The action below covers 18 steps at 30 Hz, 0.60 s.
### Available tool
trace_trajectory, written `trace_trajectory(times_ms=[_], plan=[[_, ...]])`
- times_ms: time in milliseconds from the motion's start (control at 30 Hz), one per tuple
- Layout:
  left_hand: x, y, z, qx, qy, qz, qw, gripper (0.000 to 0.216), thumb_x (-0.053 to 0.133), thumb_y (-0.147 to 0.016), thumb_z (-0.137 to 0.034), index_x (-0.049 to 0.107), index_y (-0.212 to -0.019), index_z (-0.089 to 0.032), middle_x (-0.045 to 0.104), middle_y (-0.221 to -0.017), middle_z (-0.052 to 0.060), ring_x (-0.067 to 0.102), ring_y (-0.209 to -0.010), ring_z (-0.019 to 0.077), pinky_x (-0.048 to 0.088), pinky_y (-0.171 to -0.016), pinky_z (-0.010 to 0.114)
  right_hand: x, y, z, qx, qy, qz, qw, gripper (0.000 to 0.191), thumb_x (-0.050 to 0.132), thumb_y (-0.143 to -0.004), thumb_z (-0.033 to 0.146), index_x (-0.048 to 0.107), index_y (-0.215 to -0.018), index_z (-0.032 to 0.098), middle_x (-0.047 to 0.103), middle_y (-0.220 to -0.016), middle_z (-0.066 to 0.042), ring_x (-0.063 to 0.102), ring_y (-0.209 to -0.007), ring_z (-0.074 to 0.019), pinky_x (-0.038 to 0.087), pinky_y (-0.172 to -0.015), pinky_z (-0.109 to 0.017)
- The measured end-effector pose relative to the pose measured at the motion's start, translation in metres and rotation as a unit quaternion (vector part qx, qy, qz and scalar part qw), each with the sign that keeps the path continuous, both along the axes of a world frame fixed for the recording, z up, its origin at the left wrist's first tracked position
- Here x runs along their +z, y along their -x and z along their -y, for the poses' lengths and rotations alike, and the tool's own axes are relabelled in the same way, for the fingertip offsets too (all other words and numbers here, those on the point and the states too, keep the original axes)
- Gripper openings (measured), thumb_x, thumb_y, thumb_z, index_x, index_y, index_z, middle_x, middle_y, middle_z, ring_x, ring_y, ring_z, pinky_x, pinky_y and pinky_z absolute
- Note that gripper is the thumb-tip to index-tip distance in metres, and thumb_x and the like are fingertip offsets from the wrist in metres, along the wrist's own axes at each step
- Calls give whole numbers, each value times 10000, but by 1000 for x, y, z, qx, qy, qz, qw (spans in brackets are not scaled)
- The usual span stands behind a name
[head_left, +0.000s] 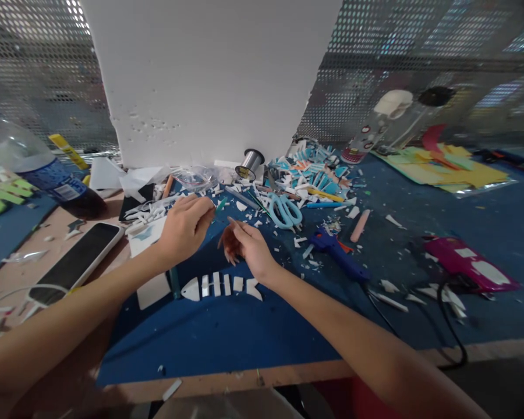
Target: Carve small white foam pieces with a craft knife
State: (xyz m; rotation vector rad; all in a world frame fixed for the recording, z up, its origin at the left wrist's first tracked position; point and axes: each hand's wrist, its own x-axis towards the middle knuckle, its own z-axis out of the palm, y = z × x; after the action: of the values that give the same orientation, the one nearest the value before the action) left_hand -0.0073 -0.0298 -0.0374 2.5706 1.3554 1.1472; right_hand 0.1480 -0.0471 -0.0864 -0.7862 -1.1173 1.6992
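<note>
My left hand [187,226] is raised over the blue mat, its fingers closed on a narrow teal piece [220,205] whose tip sticks out past the fingertips. Just to its right is my right hand [250,249], with fingers curled and thumb and forefinger close together; whatever is between them is too small to make out. Below both hands, a fishbone shape lies flat on the mat: a white pointed head [191,289] with an eye hole, several white strips [217,284] and a notched tail [254,289]. A dark teal strip [175,283] lies left of the head.
Light blue scissors [283,210], a wire spool [250,164] and a heap of blue-and-white scraps [310,171] lie behind my hands. A blue glue gun [338,253] with a cord and a magenta packet [471,265] are rightward. Leftward are a phone [76,262] and a dark drink bottle [56,174].
</note>
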Motion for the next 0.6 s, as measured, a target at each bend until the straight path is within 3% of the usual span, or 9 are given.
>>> trace_trajectory(times_ms=[200, 400, 600], plan=[[-1, -1, 1, -6, 11, 1, 1000, 193, 413, -835, -185, 385, -646, -208, 449, -579, -4, 404, -576, 146, 302, -591, 272, 2, -3, 0, 12, -6, -34, 999, 469, 472, -830, 596, 587, -661, 173, 550, -543, 11, 475, -398, -87, 339, -367, -220], [2, 1, 1, 1, -2, 14, 1000, 188, 432, -821, -167, 394, -642, -206, 443, -573, -11, 393, -567, 140, 310, -603, 278, 11, -5, 2, 13, -23, 10, 1000, 345, 629, -784, 475, 532, -643, 176, 500, -464, 57, 399, -355, -58, 290, -364, -208], [6, 8, -4, 50, -42, 74, 995, 203, 450, -818, -141, 391, -635, -207, 408, -533, -38, 364, -514, 114, 329, -610, 271, 14, -9, -1, -34, -71, 43, 996, 312, 635, -795, 433, 545, -640, 177, 452, -420, 75, 348, -356, -49, 273, -390, -214]])
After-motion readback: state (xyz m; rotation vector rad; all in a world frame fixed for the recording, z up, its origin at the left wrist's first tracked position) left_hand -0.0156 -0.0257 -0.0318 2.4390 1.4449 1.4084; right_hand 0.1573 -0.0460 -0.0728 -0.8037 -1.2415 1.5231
